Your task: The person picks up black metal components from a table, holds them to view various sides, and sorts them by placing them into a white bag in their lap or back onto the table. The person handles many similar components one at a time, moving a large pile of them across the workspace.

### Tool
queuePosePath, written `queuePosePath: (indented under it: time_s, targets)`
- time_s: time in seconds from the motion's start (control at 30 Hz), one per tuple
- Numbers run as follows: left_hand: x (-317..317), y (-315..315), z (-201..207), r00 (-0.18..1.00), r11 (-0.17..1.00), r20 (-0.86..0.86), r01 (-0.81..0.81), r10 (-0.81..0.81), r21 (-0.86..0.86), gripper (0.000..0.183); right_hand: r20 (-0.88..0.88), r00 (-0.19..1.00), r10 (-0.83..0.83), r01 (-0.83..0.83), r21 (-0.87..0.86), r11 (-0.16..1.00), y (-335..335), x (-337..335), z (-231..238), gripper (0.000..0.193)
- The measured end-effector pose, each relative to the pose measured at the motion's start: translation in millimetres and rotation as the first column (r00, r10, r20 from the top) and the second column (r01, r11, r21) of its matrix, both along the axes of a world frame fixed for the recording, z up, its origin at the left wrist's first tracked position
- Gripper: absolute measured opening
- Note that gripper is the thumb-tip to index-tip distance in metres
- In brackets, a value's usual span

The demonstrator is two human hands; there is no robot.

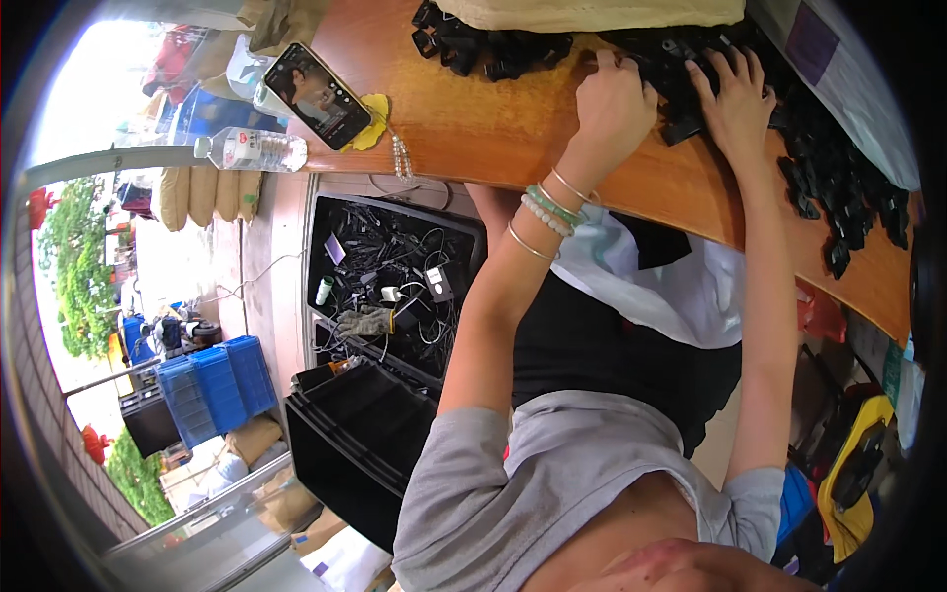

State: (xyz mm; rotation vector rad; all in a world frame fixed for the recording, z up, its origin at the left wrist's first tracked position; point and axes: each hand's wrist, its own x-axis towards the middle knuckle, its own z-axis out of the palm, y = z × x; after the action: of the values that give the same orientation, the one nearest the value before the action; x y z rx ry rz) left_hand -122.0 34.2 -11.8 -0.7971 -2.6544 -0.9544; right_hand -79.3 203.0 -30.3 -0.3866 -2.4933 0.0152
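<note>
My left hand (617,107), with bracelets on its wrist, is over the far part of the wooden table (493,128). Its fingers are curled closed, and what they hold, if anything, is hidden. To its right, my right hand (735,99) rests with spread fingers on a heap of small black plastic parts (681,126). I cannot make out their exact kind. A second pile of black parts (464,49) lies left of my left hand. More black pieces (843,197) spread along the table to the right of my right hand.
A pale sack (592,14) borders the far side. A lit phone (318,96) and a clear plastic bottle (252,149) lie at the table's left end. Below stands a black bin (473,237) of cables, adapters and a glove, beside a black crate (345,454). White cloth (681,296) hangs near my lap.
</note>
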Motion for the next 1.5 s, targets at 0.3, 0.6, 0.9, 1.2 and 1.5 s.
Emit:
queuePosePath:
  time_s: [0.3,0.6,0.9,1.2,1.5]
  targets:
    - [36.6,0.6,6.7,0.999,1.0,-0.024,0.022,-0.022,-0.01,0.024,-0.019,0.997,0.074,-0.074,-0.038,0.997,-12.8,33.6,-0.7,0.032]
    - [31.9,-7.1,-5.6,0.989,0.982,-0.054,0.143,-0.137,0.124,0.016,-0.111,0.936,0.334,-0.351,-0.242,0.904,-60.1,105.0,21.8,0.046]
    - [51.8,-44.7,2.9,0.997,0.998,0.041,0.057,-0.058,0.029,0.011,-0.391,0.916,0.091,-0.289,-0.485,0.825,-3.9,123.0,18.2,0.022]
    - [76.0,-46.3,14.9,0.903,0.824,0.396,-0.091,-0.169,0.559,0.012,-0.001,0.99,0.139,-0.139,-0.017,0.99,11.9,107.8,24.6,0.034]
    - [121.1,-29.1,18.5,0.605,0.783,0.638,-0.038,-0.477,0.621,0.032,-0.158,0.986,0.058,-0.095,-0.236,0.967,-4.7,140.2,24.2,0.019]
